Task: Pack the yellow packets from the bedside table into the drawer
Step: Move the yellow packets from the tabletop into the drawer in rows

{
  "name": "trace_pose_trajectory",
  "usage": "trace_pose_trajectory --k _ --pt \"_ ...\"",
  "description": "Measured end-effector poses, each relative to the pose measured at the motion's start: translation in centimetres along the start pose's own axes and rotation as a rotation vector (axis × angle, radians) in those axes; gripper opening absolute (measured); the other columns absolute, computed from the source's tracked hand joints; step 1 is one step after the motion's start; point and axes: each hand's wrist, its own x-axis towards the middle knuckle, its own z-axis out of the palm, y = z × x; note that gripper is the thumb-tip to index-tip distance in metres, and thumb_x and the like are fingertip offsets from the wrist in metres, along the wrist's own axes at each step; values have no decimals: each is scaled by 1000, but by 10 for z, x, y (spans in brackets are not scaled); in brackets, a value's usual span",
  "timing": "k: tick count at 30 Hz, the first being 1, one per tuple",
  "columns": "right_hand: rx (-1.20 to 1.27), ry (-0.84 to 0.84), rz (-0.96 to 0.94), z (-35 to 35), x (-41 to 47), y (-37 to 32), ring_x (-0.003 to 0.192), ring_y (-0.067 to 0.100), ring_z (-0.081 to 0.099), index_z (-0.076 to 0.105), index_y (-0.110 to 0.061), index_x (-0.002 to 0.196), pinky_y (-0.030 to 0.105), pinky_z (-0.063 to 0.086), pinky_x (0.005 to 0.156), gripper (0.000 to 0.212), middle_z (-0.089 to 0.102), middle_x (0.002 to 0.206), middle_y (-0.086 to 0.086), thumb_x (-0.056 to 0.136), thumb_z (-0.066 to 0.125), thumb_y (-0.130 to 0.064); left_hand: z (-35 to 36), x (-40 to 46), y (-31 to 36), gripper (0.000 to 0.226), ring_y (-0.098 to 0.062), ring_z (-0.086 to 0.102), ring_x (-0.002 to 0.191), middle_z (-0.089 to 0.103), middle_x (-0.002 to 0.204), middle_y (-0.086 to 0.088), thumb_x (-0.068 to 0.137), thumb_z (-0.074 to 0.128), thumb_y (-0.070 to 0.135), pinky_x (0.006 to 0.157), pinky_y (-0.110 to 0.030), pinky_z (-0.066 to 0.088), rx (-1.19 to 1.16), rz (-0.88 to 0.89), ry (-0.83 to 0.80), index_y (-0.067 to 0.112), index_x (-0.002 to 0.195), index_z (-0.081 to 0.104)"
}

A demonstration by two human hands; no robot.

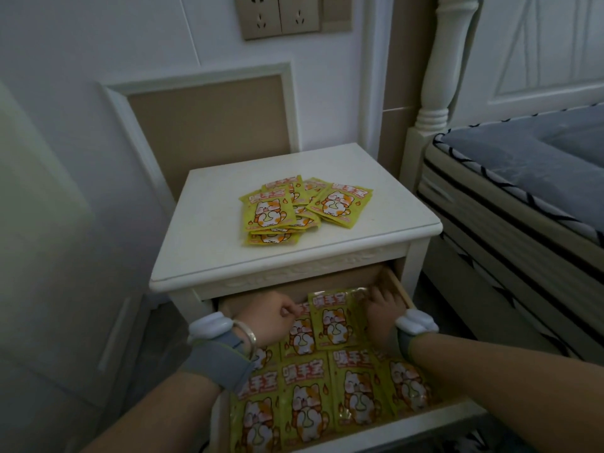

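Note:
A loose heap of several yellow packets (299,207) with a cartoon cat lies on top of the white bedside table (209,250). Below it the drawer (400,289) is pulled out, and its floor is lined with rows of the same yellow packets (327,393). Both my hands are inside the drawer at its back. My left hand (271,317) pinches the left edge of a yellow packet (333,320) lying on the back row. My right hand (380,308) rests with fingers spread on that packet's right edge. Both wrists wear grey straps with white devices.
A bed (523,178) with a grey cover and a white post stands close on the right. A white cabinet side (42,256) stands on the left. Wall sockets (281,14) are above the table, and a panelled wall is behind it.

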Motion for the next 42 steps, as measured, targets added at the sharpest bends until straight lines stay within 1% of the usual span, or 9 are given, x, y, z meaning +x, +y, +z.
trace_pose_trajectory --k 8,13,18,22,26,28,31,36,42 --pt "-38 -70 -34 -19 -5 -13 131 30 42 39 -8 140 32 36 108 47 38 146 17 95 46 -19 -18 -1 2 27 -16 65 90 69 105 0 95 46 24 76 -25 50 -73 -25 53 18 107 69" --pt "94 -8 -110 -72 -12 -30 109 22 59 63 -14 117 29 50 93 29 62 119 5 92 50 -19 -42 2 2 21 -7 61 76 65 76 9 93 51 29 68 -20 44 -166 -15 187 23 96 71" --pt "456 -168 -394 -138 -39 -58 65 11 62 65 -17 103 15 50 61 15 64 72 -5 95 52 -17 -65 5 9 20 -2 53 53 65 64 9 91 54 24 65 -20 42 -298 9 327 24 79 70" --pt "814 195 -449 -162 -38 -71 51 11 51 66 -22 86 18 44 53 20 59 61 -1 94 52 -10 -74 12 18 18 -13 58 77 60 81 5 90 55 18 71 -20 39 -301 48 584 21 94 72" --pt "545 663 -332 -160 -13 -69 85 15 57 65 -18 112 21 40 80 23 64 103 5 93 53 -16 -68 25 15 35 -27 45 113 47 124 -4 91 52 32 91 -33 39 -15 -38 710 32 125 55" --pt "283 598 -253 -150 0 -62 122 25 48 49 -24 135 33 34 102 41 51 136 3 95 49 -32 -64 32 11 43 -30 36 127 35 144 -2 93 45 46 103 -38 33 13 -141 680 38 135 44" --pt "91 523 -181 -138 9 -60 143 19 25 33 -39 143 38 16 115 52 29 154 -6 94 33 -56 -62 45 2 41 -32 40 129 42 145 -3 93 32 56 109 -41 30 -114 -284 622 45 129 49" --pt "132 584 -188 -138 9 -60 139 16 33 55 -35 128 36 16 115 39 39 150 -5 96 37 -49 -67 51 -4 47 -35 62 98 71 103 -5 89 33 64 81 -36 51 -83 -264 702 33 105 65" --pt "277 732 -84 -142 10 -56 102 29 56 64 -18 83 35 38 87 34 61 106 5 91 50 -48 -69 53 -2 42 -34 55 106 67 110 -5 85 48 62 84 -37 44 -99 -304 679 25 103 56"
